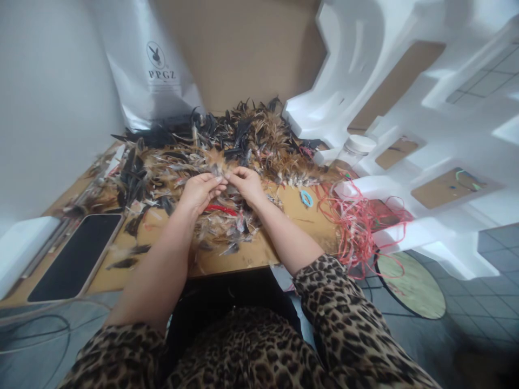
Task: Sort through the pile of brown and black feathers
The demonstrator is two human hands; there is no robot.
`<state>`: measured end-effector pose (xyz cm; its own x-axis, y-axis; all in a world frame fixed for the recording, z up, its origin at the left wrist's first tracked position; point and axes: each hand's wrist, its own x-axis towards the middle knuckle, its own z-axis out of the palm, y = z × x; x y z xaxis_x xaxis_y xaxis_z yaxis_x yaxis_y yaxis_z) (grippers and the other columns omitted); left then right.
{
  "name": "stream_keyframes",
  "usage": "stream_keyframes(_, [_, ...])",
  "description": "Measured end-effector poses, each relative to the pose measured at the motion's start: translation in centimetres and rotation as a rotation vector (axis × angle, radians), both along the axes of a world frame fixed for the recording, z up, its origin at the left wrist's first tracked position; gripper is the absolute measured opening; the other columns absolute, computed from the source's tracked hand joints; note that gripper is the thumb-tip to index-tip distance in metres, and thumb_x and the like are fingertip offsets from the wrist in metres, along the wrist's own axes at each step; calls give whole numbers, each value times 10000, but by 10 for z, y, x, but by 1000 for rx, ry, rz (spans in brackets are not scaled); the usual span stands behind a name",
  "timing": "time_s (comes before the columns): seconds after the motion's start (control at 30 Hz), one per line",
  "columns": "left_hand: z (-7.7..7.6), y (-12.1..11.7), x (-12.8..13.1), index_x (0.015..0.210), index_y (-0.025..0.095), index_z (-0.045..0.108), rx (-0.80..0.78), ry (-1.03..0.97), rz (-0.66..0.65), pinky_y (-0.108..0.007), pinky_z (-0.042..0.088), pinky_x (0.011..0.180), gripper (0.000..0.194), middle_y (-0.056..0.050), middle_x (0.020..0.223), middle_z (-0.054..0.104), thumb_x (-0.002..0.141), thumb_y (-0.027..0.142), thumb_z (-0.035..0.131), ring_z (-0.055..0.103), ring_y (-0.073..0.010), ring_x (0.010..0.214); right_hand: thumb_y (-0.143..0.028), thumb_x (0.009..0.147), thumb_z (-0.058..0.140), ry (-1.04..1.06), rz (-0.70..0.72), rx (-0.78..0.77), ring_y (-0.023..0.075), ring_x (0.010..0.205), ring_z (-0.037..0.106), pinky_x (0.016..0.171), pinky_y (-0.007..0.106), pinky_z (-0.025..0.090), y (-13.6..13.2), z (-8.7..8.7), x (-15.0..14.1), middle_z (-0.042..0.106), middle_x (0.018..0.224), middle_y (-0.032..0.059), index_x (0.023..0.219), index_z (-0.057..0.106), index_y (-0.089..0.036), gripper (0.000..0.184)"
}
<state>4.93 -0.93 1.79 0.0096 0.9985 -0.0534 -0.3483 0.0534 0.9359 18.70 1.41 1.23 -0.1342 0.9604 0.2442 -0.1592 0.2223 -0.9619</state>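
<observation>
My left hand [199, 190] and my right hand [248, 183] meet fingertip to fingertip over a heap of brown and black feathers [211, 146] on a wooden board [284, 208]. Both hands are closed in a pinch on a small bunch of feathers [225, 175] between them. A red band [221, 208] lies on the board just under my wrists, among loose feather scraps. My sleeves are leopard print.
A dark phone [77, 256] lies at the board's left. A tangle of red rubber bands [357, 216] and a blue band [306, 198] lie to the right, near a white-lidded jar [357, 148]. White foam packing [405, 108] stands right, a grey bag [154, 70] behind.
</observation>
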Motion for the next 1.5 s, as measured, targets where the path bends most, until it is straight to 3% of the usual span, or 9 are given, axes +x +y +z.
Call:
stream_keyframes(0.2, [-1,0,1,695,77,660,-23,47,-43,-117,447,482,152,-65,643,672,612,175,742,592,-57,522,-346,633,685,-26,-15,42,62,596,488,627,203,404,1,-2,0,585,645,-33,688,607,-135,232])
stream_keyframes(0.43, [-3,3,2,662,84,646,86,187,62,-159,446,466,194,-54,587,654,596,242,738,598,-88,495,-359,607,710,-8,9,-39,66,598,514,608,202,408,-4,3,-1,618,666,-21,725,633,-136,265])
stream_keyframes(0.6, [-3,0,5,686,87,655,90,258,50,-181,449,467,251,-49,572,646,560,279,756,635,-134,536,-408,583,723,-5,29,-72,67,557,491,562,200,389,-3,3,-2,589,607,-32,644,600,-141,301])
stream_keyframes(0.83, [-6,0,0,696,91,675,54,248,-48,-165,441,468,203,-85,679,691,596,258,729,607,-90,519,-413,566,736,45,64,-126,56,534,463,552,194,372,0,-3,-1,554,569,-46,637,583,-143,318])
stream_keyframes(1.07, [-10,4,-5,677,93,667,55,327,-52,-171,443,452,149,-90,692,697,632,232,698,583,-80,480,-431,576,721,-75,60,-93,42,506,396,508,186,315,0,-1,2,505,536,-61,625,579,-136,331])
stream_keyframes(1.23, [-10,3,-4,659,90,671,74,305,-55,-163,438,449,121,-90,655,686,628,204,699,573,-77,464,-425,618,698,-104,58,-22,44,512,406,527,189,330,-1,-2,0,492,526,-62,587,561,-140,317])
stream_keyframes(1.37, [-6,3,-5,671,89,670,56,232,-6,-148,435,458,120,-75,632,672,629,194,711,569,-68,471,-394,640,681,-97,28,-18,61,594,494,609,195,395,0,1,0,594,635,-35,689,624,-141,264])
stream_keyframes(1.5, [0,6,-11,636,100,643,43,87,135,-113,415,450,113,-43,604,649,661,195,699,542,-36,466,-337,655,662,-331,95,59,70,598,506,609,204,401,1,10,12,627,666,-6,723,652,-118,229])
